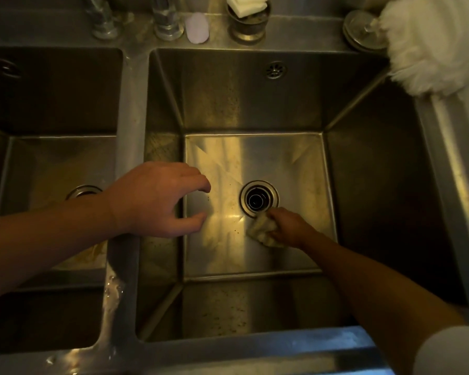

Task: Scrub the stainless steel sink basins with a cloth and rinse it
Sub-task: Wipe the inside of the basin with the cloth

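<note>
From my station I look straight down into the right basin (255, 104), which fills the middle of the frame. The right hand (287, 226) is low on the basin floor, fingers curled round a crumpled pale cloth (263, 231). The cloth is pressed to the steel at the lower right edge of the drain (259, 198), touching its ring. To the right of that hand a narrow strip of floor runs to the dark right wall. There is more bare floor below it toward the near wall, and the widest open patch lies up and left of the drain.

The left hand (157, 198) hangs at middle left, over the left wall of this basin beside the divider (132, 104). Its fingers and thumb are spread in a loose curve and hold nothing. I cannot tell whether it touches the steel.

The left basin (52, 104) takes the left edge of the frame, its own drain (83, 191) half hidden behind the left forearm. Water lies on the lower divider (111, 293) and runs to the front rim (255, 350) along the bottom of the frame.

Along the top ledge stand two tap bases (165, 23), a pale soap bar (197, 27) and a metal cup (248, 23) holding white sponges. At upper right a white fluffy bundle (431, 44) overhangs the basin's corner.
</note>
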